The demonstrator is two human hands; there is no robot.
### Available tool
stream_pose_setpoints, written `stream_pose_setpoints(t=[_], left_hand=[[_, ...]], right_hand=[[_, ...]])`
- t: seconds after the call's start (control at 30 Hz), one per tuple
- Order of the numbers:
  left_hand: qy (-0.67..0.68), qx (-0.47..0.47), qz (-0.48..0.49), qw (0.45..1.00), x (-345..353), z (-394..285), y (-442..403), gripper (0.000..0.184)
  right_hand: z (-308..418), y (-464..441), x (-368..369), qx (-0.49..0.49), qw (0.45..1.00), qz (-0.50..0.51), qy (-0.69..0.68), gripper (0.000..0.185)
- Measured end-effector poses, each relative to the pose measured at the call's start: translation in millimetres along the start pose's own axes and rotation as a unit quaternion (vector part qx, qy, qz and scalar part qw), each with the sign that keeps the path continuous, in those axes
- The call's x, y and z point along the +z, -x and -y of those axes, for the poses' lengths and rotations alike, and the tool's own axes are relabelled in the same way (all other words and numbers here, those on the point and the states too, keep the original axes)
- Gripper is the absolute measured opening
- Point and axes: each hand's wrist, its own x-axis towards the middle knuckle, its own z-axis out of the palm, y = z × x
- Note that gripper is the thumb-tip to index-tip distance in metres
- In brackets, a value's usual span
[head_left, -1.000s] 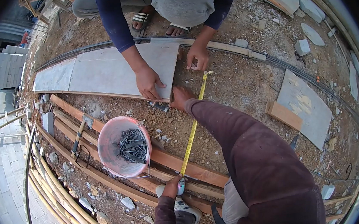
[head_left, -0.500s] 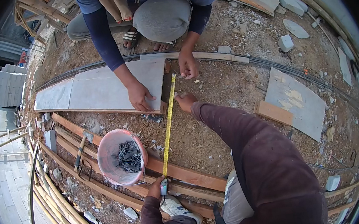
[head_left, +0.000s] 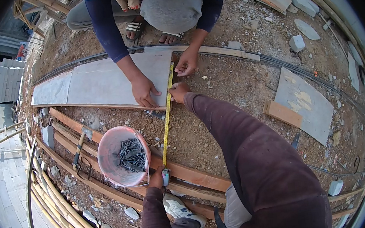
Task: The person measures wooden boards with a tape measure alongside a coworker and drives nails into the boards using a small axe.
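Observation:
My left hand (head_left: 156, 178) is closed on the case of a tape measure (head_left: 165, 175), low in the view. Its yellow blade (head_left: 166, 126) runs out along the right end of a long grey panel (head_left: 118, 83). My right hand (head_left: 179, 92) is closed at the blade's side, near the panel's lower right corner, with thumb and fingers at the blade. Across from me a co-worker rests one hand (head_left: 144, 91) flat on the panel. The co-worker's other hand (head_left: 187, 62) is near the far end of the blade.
A pink bucket (head_left: 107, 153) of nails stands on wooden beams (head_left: 197, 177), with a hammer (head_left: 79, 146) at its left. Bamboo poles (head_left: 57, 205) curve at lower left. A broken panel (head_left: 306, 102) and a wood block (head_left: 282, 114) lie at right.
The tape blade has moved left against the panel's end. My right hand has moved left to the blade. The co-worker's right-side hand has shifted near the blade's far end.

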Motion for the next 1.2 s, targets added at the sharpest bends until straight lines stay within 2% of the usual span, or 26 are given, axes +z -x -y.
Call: stream_pose_setpoints(t=[0.07,0.3,0.63,0.83,0.9,1.1,1.2], left_hand=[[-0.009,0.003,-0.02,1.0,-1.1,-1.2,-1.2,0.038],[-0.025,0.013,-0.039,0.999,3.0,-8.2,2.9,0.038],[-0.042,0.004,-0.049,0.998,1.3,-5.7,-2.8,0.039],[-0.139,0.087,-0.065,0.984,-15.6,21.0,-31.8,0.037],[-0.096,0.062,-0.066,0.991,-10.4,17.0,-21.7,0.037],[-0.069,0.039,-0.066,0.995,-4.6,1.2,-6.6,0.038],[-0.065,0.053,-0.057,0.995,-5.6,1.9,-4.8,0.039]], right_hand=[[2.1,-1.8,0.5,-0.02,0.998,-0.009,0.052,0.022],[1.3,-5.7,-5.6,0.037,0.998,0.041,-0.044,0.025],[14.0,3.0,-13.5,0.02,0.999,0.051,0.0,0.026],[-5.3,-16.0,-13.5,0.042,0.996,0.076,-0.005,0.027],[-19.8,-29.3,-10.8,0.053,0.993,0.103,-0.025,0.028],[-18.0,-29.2,-6.2,-0.049,0.992,0.079,0.084,0.03],[-2.9,-9.6,-13.6,0.041,0.993,0.094,-0.063,0.03]])
